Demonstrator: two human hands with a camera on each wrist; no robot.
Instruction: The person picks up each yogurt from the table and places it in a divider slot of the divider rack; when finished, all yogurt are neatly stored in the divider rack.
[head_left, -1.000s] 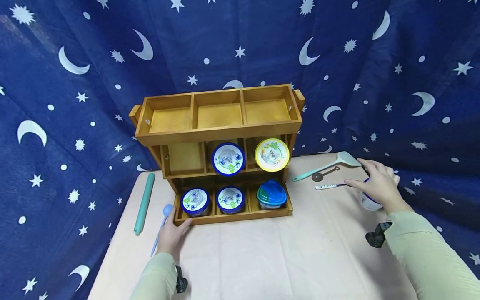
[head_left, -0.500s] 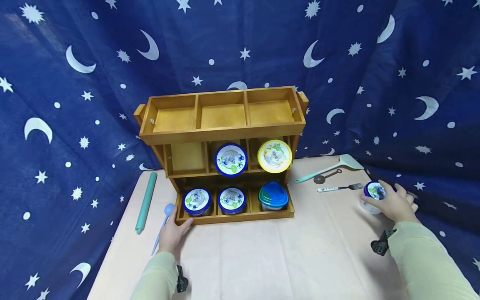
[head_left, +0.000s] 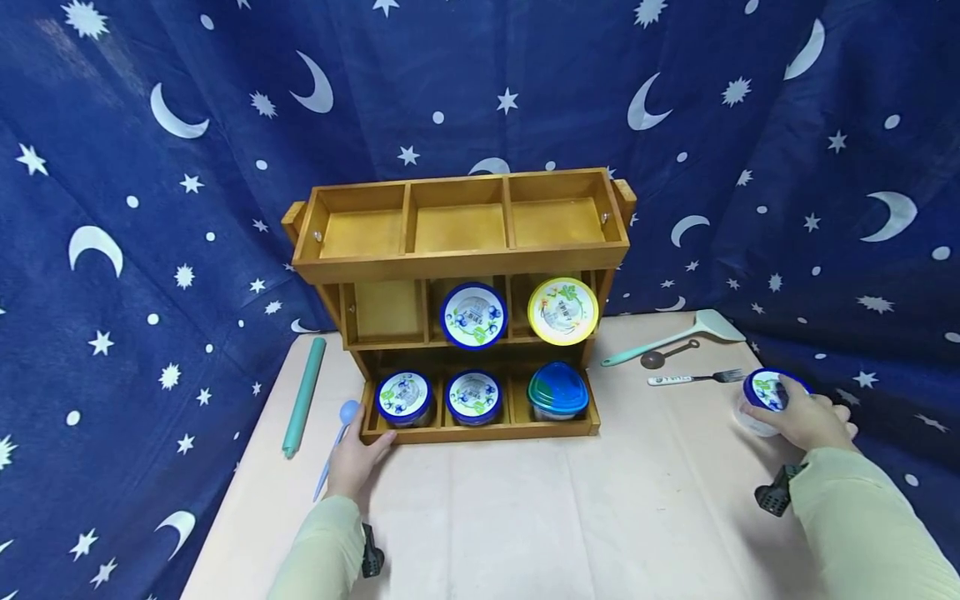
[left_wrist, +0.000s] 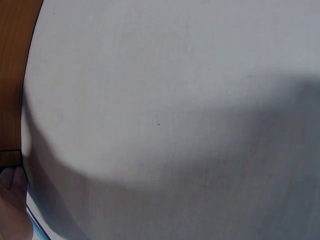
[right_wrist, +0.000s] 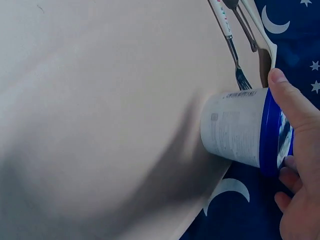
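Observation:
At the front left corner of a three-tier wooden shelf (head_left: 461, 265), my left hand (head_left: 352, 458) holds the bottom tray's edge, thumb along the front and fingers at the side. Only its fingertips and the shelf's wood (left_wrist: 11, 75) show at the edge of the left wrist view. On the far right, my right hand (head_left: 813, 423) grips a white plastic tub (right_wrist: 235, 127) by its blue-rimmed lid (right_wrist: 270, 130), thumb on one side and fingers on the other. Whether the tub's base touches the table cannot be told.
Several lidded tubs (head_left: 474, 398) stand in the lower tiers, one with a yellow lid (head_left: 563, 311). Right of the shelf lie a turquoise spatula (head_left: 652, 342), a brown scoop (head_left: 654, 359) and a fork (head_left: 693, 378). A green roll (head_left: 304, 398) and blue spoon (head_left: 348, 412) lie left.
My right hand has shifted right, away from the fork's tines, and the tub's lid has come into view beneath it. My left hand stays at the shelf's corner. The head view has swung slightly left.

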